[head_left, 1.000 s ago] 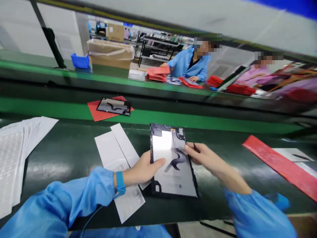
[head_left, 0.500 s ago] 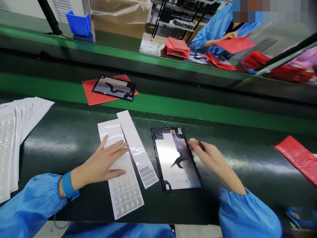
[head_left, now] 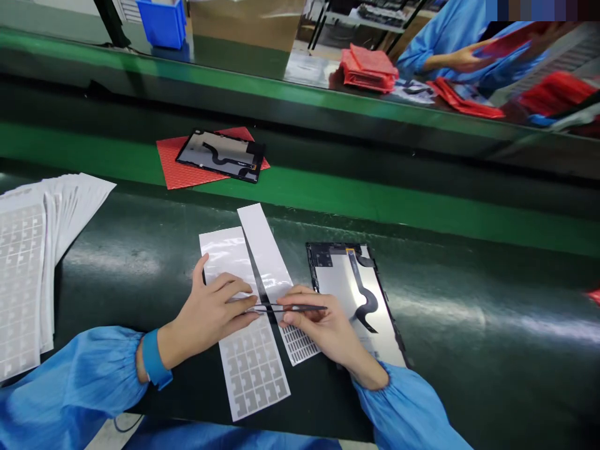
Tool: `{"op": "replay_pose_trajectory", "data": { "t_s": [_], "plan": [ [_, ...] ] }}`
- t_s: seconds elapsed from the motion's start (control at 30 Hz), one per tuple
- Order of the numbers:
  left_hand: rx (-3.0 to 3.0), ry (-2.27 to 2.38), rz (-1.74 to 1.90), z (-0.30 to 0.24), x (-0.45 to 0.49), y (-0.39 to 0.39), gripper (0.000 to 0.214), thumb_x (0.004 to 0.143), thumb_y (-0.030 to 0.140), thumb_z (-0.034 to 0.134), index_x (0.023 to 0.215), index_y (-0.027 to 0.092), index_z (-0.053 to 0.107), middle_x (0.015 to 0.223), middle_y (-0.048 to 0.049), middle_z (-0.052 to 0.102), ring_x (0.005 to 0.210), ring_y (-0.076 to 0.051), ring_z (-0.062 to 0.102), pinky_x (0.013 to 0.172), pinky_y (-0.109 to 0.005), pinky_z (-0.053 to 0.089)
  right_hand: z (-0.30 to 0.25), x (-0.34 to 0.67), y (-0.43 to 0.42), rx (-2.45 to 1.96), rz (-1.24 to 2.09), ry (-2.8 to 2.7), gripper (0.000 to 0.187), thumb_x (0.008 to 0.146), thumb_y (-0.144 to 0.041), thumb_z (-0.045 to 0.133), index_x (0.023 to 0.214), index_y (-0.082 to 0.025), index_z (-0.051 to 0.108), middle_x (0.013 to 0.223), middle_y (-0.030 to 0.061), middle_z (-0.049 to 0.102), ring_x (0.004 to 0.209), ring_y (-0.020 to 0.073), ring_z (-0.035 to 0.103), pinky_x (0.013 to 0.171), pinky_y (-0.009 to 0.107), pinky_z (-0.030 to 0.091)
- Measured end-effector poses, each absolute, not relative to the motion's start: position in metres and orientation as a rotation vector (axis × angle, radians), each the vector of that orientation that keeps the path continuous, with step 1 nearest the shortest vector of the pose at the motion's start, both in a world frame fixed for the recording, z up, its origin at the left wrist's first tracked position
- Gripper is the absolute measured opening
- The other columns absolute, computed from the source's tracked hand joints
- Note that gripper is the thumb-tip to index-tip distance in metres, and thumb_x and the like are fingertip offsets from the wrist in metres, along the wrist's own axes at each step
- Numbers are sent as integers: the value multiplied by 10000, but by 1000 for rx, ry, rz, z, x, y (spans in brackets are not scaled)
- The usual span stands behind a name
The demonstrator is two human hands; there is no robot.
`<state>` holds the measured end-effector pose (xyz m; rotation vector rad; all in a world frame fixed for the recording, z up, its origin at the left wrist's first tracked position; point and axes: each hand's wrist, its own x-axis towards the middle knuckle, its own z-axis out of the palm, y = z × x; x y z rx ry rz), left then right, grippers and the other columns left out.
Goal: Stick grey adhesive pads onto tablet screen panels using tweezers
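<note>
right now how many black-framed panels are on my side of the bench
2: one panel on the red sheet towards the back, the other panel partly covered by the right hand. Any more could be hidden from view.

On the desk (head_left: 122, 294) and about it are two hands of the wearer, the left hand (head_left: 213, 317) and the right hand (head_left: 325, 325), one pair of tweezers (head_left: 307, 307), one wristband (head_left: 154, 359) and two loose sheets, a wide sheet (head_left: 255, 369) and a narrow sheet (head_left: 267, 247). Two screen panels, the near panel (head_left: 344, 281) and the far panel (head_left: 225, 153), join one red sheet (head_left: 173, 172) and one fanned stack (head_left: 23, 269), its layers too overlapped to number. Beyond are one blue bin (head_left: 162, 24) and one co-worker (head_left: 440, 40).
</note>
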<state>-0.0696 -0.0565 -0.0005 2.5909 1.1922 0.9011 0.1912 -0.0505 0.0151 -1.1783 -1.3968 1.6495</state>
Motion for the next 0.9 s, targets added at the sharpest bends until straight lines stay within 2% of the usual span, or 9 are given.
{"op": "replay_pose_trajectory", "data": {
  "t_s": [0.13,0.33,0.9],
  "plan": [
    [2585,1195,929,-2,-68,-55,141,1045,404,679,1092,284,736,1108,73,713,1060,-151,643,1318,-578,-12,16,193,-56,-1190,1459,-1416,141,868,-325,907,982,-250,874,996,85,785,862,204,781,703,198,654],
    [2564,1184,906,-1,-68,-56,142,1044,399,682,1104,280,729,1114,73,711,1084,-156,643,1311,-598,-1,17,186,-59,-1203,1422,-1334,127,852,-234,908,966,-276,870,913,37,812,784,171,798,713,133,640],
    [2577,1215,868,1,-69,-58,156,1038,391,690,1122,261,711,1168,58,702,1125,-170,641,1311,-629,-8,17,185,-60,-1211,1424,-1321,123,850,-231,905,965,-251,868,918,50,813,760,189,802,690,153,654]
  ]
}}
